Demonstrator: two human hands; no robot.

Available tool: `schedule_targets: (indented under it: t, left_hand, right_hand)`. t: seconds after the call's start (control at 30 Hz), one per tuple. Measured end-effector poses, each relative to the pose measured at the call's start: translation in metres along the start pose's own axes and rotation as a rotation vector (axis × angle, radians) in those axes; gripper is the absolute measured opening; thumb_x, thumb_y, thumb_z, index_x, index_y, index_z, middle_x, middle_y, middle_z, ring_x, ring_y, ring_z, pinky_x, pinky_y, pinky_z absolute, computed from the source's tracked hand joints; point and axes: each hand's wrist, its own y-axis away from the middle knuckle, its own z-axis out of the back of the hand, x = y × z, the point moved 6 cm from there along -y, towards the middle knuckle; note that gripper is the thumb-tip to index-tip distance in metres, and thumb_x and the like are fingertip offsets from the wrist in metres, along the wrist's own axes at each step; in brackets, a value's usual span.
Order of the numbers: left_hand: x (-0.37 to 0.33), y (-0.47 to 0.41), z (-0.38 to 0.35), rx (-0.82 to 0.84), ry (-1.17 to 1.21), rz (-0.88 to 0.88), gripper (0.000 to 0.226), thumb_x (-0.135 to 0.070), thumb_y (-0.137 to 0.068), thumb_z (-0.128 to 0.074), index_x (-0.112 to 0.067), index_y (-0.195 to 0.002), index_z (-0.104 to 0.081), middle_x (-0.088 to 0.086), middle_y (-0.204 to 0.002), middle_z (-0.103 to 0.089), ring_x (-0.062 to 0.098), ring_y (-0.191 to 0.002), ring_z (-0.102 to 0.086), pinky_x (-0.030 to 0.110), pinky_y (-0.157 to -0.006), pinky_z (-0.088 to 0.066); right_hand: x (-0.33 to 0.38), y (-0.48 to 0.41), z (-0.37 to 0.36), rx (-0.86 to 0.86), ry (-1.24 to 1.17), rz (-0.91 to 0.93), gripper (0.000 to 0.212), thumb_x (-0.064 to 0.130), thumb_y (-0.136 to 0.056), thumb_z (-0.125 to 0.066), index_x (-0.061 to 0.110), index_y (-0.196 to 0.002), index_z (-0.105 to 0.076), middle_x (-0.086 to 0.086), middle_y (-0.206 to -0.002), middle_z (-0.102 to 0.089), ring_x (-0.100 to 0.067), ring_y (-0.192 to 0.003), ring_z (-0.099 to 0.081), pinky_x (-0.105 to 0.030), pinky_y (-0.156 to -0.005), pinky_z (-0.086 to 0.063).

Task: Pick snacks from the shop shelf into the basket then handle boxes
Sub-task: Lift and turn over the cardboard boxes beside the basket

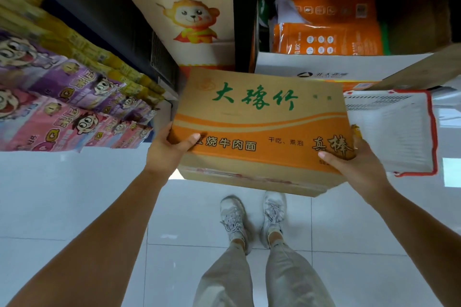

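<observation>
Brown-and-orange printed cardboard box [262, 127], held above the white tiled floor [74, 194]: left hand [172, 149] and right hand [349, 164] clamp its near corners, thumbs on top. Best carried level, with the fingers supporting it underneath.

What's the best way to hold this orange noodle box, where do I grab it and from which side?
Grip the box at its two short ends, near the close corners, one hand from each side. It is wide, flat-faced and shows no handle holes, so one hand cannot span it. The left hand and right hand hold it so, thumbs on the printed face.
</observation>
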Motion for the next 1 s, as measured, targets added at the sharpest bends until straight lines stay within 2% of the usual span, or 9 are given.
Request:
schedule_targets:
  t: [0.17,0.27,0.37,0.5,0.7,0.77,0.83,0.9,1.0]
  left_hand:
    - [-0.021,0.005,0.003,0.206,-0.023,-0.041,0.070,-0.041,-0.070,-0.087,-0.037,-0.131,-0.053,-0.015,-0.117,-0.069,-0.003,-0.102,-0.065,0.016,-0.084,-0.050]
    - [-0.033,0.002,0.003,0.144,-0.120,-0.093,0.059,-0.029,-0.078,-0.083,-0.033,-0.129,-0.054,-0.022,-0.106,-0.066,-0.015,-0.089,-0.060,0.009,-0.080,-0.045]
    - [-0.037,-0.002,0.002,0.100,-0.154,-0.117,0.051,-0.027,-0.081,-0.080,-0.031,-0.125,-0.053,-0.023,-0.101,-0.062,-0.024,-0.078,-0.056,-0.002,-0.064,-0.038]
    - [-0.032,-0.008,0.005,0.104,-0.161,-0.110,0.071,-0.049,-0.072,-0.083,-0.031,-0.134,-0.051,-0.012,-0.120,-0.066,0.007,-0.106,-0.061,0.018,-0.078,-0.042]
    - [-0.038,-0.011,-0.004,0.209,0.002,0.057,0.077,-0.052,-0.073,-0.080,-0.023,-0.136,-0.048,-0.010,-0.120,-0.064,0.010,-0.107,-0.063,0.020,-0.076,-0.048]
    - [-0.041,-0.016,-0.008,0.171,-0.020,0.114,0.066,-0.049,-0.075,-0.078,-0.020,-0.127,-0.050,-0.010,-0.111,-0.063,0.012,-0.101,-0.062,0.023,-0.075,-0.047]
    - [-0.035,-0.016,-0.011,0.105,-0.100,0.175,0.056,-0.044,-0.079,-0.078,-0.021,-0.120,-0.049,-0.010,-0.107,-0.059,0.016,-0.100,-0.058,0.029,-0.082,-0.045]
    - [-0.020,-0.013,-0.013,0.057,-0.199,0.223,0.079,-0.045,-0.070,-0.085,-0.016,-0.133,-0.047,-0.003,-0.124,-0.058,0.024,-0.115,-0.055,0.039,-0.098,-0.045]
    - [0.006,-0.005,-0.015,-0.003,-0.263,0.212,0.100,-0.046,-0.061,-0.090,-0.014,-0.141,-0.040,0.003,-0.135,-0.055,0.028,-0.122,-0.054,0.047,-0.105,-0.044]
  right_hand:
    - [0.015,-0.010,0.009,0.050,-0.032,0.067,0.096,0.049,-0.069,-0.084,0.042,-0.148,-0.030,0.015,-0.140,-0.050,-0.017,-0.129,-0.049,-0.051,-0.111,-0.038]
    - [0.018,-0.024,0.012,0.074,0.129,0.037,0.106,0.072,-0.061,-0.075,0.042,-0.150,-0.027,0.008,-0.147,-0.047,-0.022,-0.134,-0.046,-0.051,-0.111,-0.038]
    - [0.019,-0.033,0.013,0.070,0.209,0.049,0.103,0.075,-0.066,-0.070,0.041,-0.152,-0.024,0.005,-0.148,-0.046,-0.024,-0.135,-0.045,-0.050,-0.109,-0.037]
    - [0.021,-0.038,0.015,0.065,0.249,0.055,0.097,0.068,-0.073,-0.071,0.038,-0.153,-0.024,0.003,-0.149,-0.044,-0.026,-0.136,-0.043,-0.051,-0.109,-0.036]
    - [0.035,-0.031,0.016,0.136,0.057,0.068,0.097,0.042,-0.073,-0.083,0.032,-0.150,-0.025,0.008,-0.139,-0.047,-0.019,-0.130,-0.044,-0.049,-0.108,-0.036]
    - [0.027,-0.037,0.019,0.164,-0.015,-0.053,0.106,0.051,-0.072,-0.079,0.027,-0.154,-0.017,0.000,-0.152,-0.039,-0.029,-0.139,-0.039,-0.052,-0.110,-0.034]
    - [0.024,-0.037,0.018,0.212,-0.042,-0.133,0.109,0.063,-0.065,-0.074,0.025,-0.154,-0.025,-0.005,-0.152,-0.042,-0.034,-0.138,-0.041,-0.052,-0.107,-0.039]
    - [0.021,-0.032,0.008,0.261,-0.026,-0.114,0.087,0.059,-0.066,-0.078,0.022,-0.139,-0.047,-0.001,-0.134,-0.058,-0.031,-0.127,-0.053,-0.044,-0.098,-0.043]
    - [0.009,-0.021,-0.002,0.192,-0.045,-0.066,0.062,0.033,-0.074,-0.084,0.025,-0.125,-0.051,0.000,-0.121,-0.060,-0.027,-0.118,-0.055,-0.040,-0.095,-0.043]
